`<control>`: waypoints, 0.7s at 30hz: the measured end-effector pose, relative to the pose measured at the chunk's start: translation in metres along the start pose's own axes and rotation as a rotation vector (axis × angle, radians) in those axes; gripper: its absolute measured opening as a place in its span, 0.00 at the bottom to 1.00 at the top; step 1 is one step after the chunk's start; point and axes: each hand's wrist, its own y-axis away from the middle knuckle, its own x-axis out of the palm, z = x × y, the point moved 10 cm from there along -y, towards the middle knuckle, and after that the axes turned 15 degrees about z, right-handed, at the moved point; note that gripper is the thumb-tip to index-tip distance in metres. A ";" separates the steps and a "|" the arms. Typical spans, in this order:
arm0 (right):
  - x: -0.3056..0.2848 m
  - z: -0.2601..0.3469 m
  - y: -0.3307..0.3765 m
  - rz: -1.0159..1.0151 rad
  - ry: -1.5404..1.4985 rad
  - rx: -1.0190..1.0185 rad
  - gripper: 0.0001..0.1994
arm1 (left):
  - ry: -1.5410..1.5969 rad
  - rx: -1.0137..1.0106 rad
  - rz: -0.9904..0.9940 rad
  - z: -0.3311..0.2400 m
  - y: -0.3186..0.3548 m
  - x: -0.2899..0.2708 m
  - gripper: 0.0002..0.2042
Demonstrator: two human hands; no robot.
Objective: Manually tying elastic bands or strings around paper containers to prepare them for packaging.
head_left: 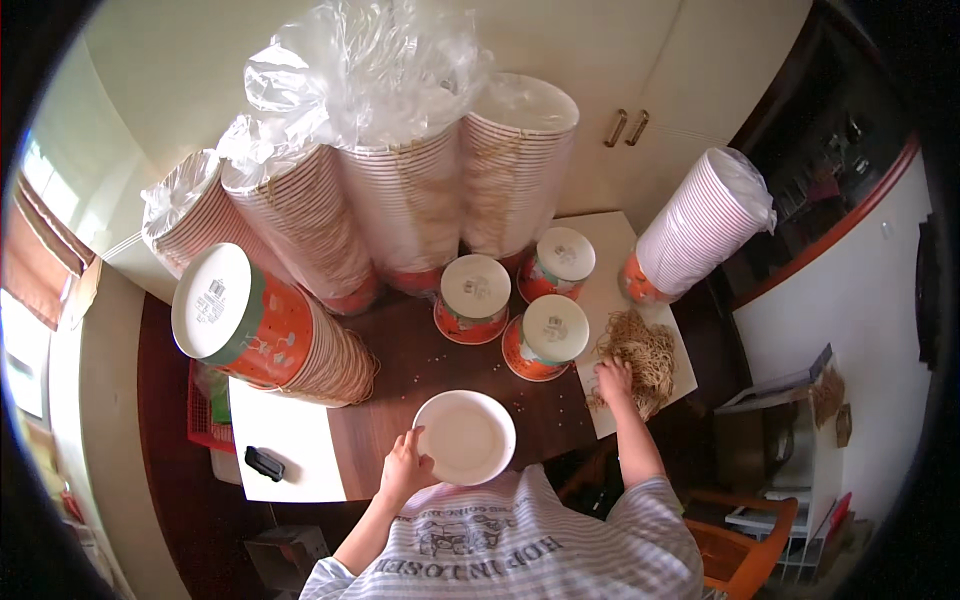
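Observation:
A white paper bowl (464,438) sits mouth up at the front edge of the brown table. My left hand (403,462) grips its left rim, thumb and fingers closed on the edge. To the right, my right hand (613,381) has its curled fingers on the near-left edge of a heap of thin tan strands (643,352), pinching at them; the fingertips are partly hidden. Beyond the bowl, three orange printed paper bowls or short stacks stand upside down: one on the left (474,290), one nearer (554,330) and one farther back (565,256).
Tall bagged bowl stacks (400,190) line the back against pale cabinets. Another bagged stack (700,225) stands back right. An upside-down orange stack (275,330) leans at the left, near a small black object (264,463) on a white board. An orange wooden chair (750,545) is at lower right.

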 end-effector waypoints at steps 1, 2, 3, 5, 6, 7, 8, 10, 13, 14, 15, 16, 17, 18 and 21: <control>0.008 -0.003 -0.004 0.086 0.047 0.023 0.11 | 0.002 -0.004 -0.003 0.001 -0.001 0.002 0.25; 0.012 0.003 -0.009 0.174 0.095 0.032 0.11 | 0.001 0.007 -0.003 0.003 0.001 0.004 0.24; 0.015 0.003 -0.011 0.176 0.098 0.021 0.11 | -0.002 0.024 0.002 0.002 0.003 0.005 0.24; 0.019 -0.003 -0.012 0.110 0.072 -0.018 0.11 | 0.046 0.017 0.004 0.000 0.004 0.008 0.24; 0.006 0.002 -0.008 -0.001 0.030 -0.065 0.07 | 0.092 0.018 0.008 0.000 0.004 0.009 0.24; 0.006 0.008 -0.008 0.002 0.033 -0.082 0.07 | 0.078 0.018 0.002 0.000 0.004 0.011 0.21; 0.002 0.006 -0.007 -0.019 -0.014 -0.022 0.06 | 0.083 0.005 -0.007 0.003 0.006 0.011 0.21; -0.031 0.017 0.007 -0.166 -0.174 0.026 0.02 | 0.148 -0.014 0.016 0.006 0.009 0.014 0.18; -0.099 0.074 0.057 -0.513 -0.353 -0.152 0.02 | 0.172 -0.034 -0.087 0.015 0.014 0.009 0.17; -0.120 0.103 0.076 -0.600 -0.432 -0.276 0.02 | 0.170 -0.047 -0.096 0.019 0.014 0.009 0.17; -0.135 0.131 0.092 -0.623 -0.515 -0.394 0.03 | 0.215 -0.031 -0.128 0.021 0.014 0.007 0.17; -0.150 0.163 0.105 -0.635 -0.547 -0.538 0.05 | 0.258 -0.017 -0.160 0.023 0.016 0.004 0.18; -0.157 0.192 0.113 -0.602 -0.618 -0.665 0.08 | 0.255 -0.025 -0.162 0.024 0.016 0.001 0.18; -0.159 0.220 0.119 -0.530 -0.642 -0.728 0.10 | 0.324 -0.013 -0.145 0.024 0.011 0.000 0.19; -0.123 0.289 0.104 -0.182 -0.779 -0.831 0.05 | 0.372 0.046 -0.164 0.028 0.004 0.003 0.21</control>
